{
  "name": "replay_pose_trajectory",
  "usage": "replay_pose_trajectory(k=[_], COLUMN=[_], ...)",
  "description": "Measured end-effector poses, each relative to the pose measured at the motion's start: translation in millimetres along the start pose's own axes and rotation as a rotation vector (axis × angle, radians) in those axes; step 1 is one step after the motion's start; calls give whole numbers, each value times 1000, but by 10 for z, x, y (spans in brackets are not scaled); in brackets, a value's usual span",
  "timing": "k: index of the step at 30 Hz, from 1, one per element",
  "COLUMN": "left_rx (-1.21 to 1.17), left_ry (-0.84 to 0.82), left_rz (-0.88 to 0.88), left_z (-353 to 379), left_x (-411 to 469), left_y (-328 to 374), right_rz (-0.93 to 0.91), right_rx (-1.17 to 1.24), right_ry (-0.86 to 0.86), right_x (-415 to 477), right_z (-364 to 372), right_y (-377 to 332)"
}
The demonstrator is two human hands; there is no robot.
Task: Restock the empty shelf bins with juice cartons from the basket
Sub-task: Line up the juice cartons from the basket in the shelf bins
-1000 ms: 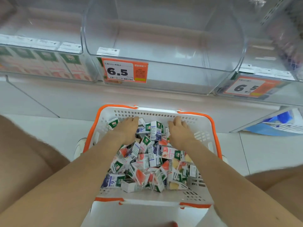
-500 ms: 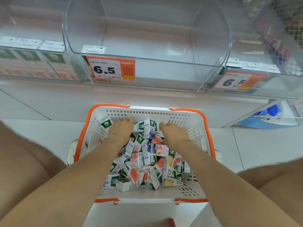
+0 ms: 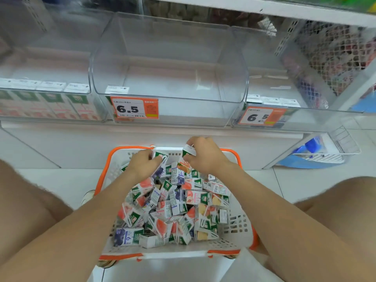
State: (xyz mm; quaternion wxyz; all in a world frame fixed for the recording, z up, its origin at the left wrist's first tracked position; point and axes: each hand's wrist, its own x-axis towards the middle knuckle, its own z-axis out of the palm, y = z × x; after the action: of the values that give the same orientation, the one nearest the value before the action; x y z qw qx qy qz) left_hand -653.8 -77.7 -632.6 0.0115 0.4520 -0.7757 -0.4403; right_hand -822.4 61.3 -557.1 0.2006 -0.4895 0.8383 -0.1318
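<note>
Two hands work the far end of the basket (image 3: 240, 224), where the juice cartons (image 3: 173, 208) lie in a loose heap. Our left hand (image 3: 142, 164) has its fingers curled round a purple carton (image 3: 160, 160). Our right hand (image 3: 206, 155) pinches a green-topped carton (image 3: 188, 152) raised just above the pile. An orange carton (image 3: 184, 166) touches its lower fingers; held or not, we cannot tell.

To do this lift well, we judge we should bring each load straight up past the basket's edge, keep both grips firm so nothing slips back, and sort by flavour before placing.

The middle bin (image 3: 183, 110) above stands bare. Its tall clear front wall, bearing the price tag (image 3: 134, 107), must be cleared, and the shelf board (image 3: 264, 6) overhead limits room. The left bin (image 3: 50, 119) holds a row already; the right bin (image 3: 315, 119) shows a few cartons.
</note>
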Motion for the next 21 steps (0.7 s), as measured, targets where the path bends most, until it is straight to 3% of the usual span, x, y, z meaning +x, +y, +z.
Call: replay_pose_trajectory(k=[2, 5, 8, 12, 15, 21], left_rx=[-370, -622, -666, -583, -275, -57], left_ry=[-110, -308, -430, -527, -389, 266], left_rz=[-137, -202, -164, -15, 147, 425], left_z=[-140, -401, -650, -1000, -1236, -1635], left_x=[-156, -439, -662, -927, -1107, -1104], left_y=[294, 651, 834, 1063, 1257, 1449], right_rz=[-52, -101, -150, -171, -201, -310], right_rx=[-4, -48, -102, 46, 188, 215], right_ry=[38, 73, 132, 259, 391, 559], right_x=[-59, -197, -381, -534, -539, -390], right_z=[-241, -578, -893, -1192, -1253, -1257], right_y=[-187, -467, -705, -829, -878, -993])
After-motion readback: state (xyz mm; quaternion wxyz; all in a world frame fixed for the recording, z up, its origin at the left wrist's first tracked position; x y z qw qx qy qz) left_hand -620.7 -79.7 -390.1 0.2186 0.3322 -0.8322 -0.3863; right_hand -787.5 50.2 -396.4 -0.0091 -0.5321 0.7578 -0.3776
